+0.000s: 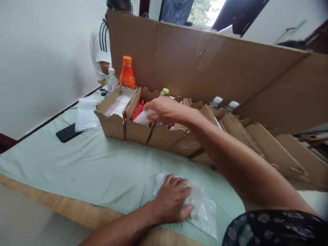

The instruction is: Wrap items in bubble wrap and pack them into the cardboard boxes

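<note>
My left hand (172, 199) lies flat on a clear bubble-wrap bag (203, 208) near the front of the cloth-covered table, fingers slightly apart. My right hand (162, 108) is stretched forward over the row of cardboard bins, its fingers closed on a whitish, see-through packet (143, 118). That packet is at the second cardboard bin (137, 132) from the left, beside red wrapped items (138, 110). What exactly the packet is, I cannot make out. In the leftmost bin (112, 127) lies folded bubble wrap (121, 101).
A dark phone (67, 132) lies partly under a bubble-wrap sheet (86, 114) at left. Behind the bins stand an orange bottle (127, 73), a clear bottle (112, 82) and a tall cardboard panel (194, 58). More cardboard bins (271, 147) continue rightward. Another person's sleeve (103, 41) shows behind.
</note>
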The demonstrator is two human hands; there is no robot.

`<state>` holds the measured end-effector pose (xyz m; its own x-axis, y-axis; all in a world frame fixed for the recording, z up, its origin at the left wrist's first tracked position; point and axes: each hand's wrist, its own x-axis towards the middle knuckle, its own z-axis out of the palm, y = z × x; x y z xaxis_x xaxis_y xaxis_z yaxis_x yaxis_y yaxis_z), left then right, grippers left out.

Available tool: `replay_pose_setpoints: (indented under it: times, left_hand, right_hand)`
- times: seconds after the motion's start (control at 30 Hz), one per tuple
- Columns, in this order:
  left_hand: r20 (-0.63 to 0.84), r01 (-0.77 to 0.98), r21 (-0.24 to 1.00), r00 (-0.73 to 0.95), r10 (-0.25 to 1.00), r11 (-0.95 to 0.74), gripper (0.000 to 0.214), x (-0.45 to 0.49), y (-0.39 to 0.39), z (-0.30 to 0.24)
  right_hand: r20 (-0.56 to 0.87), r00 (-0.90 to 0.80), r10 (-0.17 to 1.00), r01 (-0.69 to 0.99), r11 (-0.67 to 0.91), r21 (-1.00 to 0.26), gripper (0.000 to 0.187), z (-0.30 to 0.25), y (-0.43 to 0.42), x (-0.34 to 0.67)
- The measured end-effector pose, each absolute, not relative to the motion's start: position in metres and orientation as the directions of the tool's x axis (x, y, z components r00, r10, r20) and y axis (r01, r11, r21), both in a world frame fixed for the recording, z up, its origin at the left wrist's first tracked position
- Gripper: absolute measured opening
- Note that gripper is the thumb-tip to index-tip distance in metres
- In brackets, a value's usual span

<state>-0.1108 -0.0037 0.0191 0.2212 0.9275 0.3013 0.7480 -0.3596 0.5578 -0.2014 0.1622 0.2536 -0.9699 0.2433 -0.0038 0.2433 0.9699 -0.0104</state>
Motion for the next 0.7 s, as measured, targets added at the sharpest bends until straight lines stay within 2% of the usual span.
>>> replay_pose_setpoints:
  times: [0.1, 0.2, 0.33, 0.5, 0.6, 0.7]
  left_hand:
    - [0.328, 0.728, 0.572, 0.219, 0.919, -0.378, 0.047, -0.113, -0.007, 0.017]
    - [0.411, 0.702, 0.582, 0.182, 0.893, -0.411, 0.043, -0.115, -0.008, 0.014]
    - [0.568, 0.685, 0.557, 0.1, 0.817, -0.471, 0.036, -0.118, -0.011, 0.016]
    - [0.674, 0.69, 0.487, 0.093, 0.733, -0.535, 0.049, -0.118, -0.017, 0.023]
    - [0.634, 0.705, 0.428, 0.212, 0.744, -0.566, 0.061, -0.115, -0.019, 0.023]
    - [0.491, 0.727, 0.384, 0.362, 0.793, -0.569, 0.061, -0.113, -0.019, 0.021]
  right_hand:
    - [0.381, -0.859, 0.342, 0.3, 0.939, -0.167, 0.022, 0.265, 0.145, -0.11]
    - [0.559, -0.698, 0.447, 0.381, 0.893, -0.239, 0.023, 0.241, 0.116, -0.012]
    - [0.578, -0.51, 0.637, 0.615, 0.74, -0.274, 0.02, 0.164, 0.074, 0.089]
    - [0.643, -0.376, 0.668, 0.805, 0.578, -0.13, 0.02, 0.071, 0.032, 0.133]
    - [0.536, -0.412, 0.737, 0.815, 0.562, -0.145, 0.024, 0.04, 0.01, 0.13]
    - [0.396, -0.485, 0.78, 0.767, 0.597, -0.235, 0.031, 0.029, 0.0, 0.13]
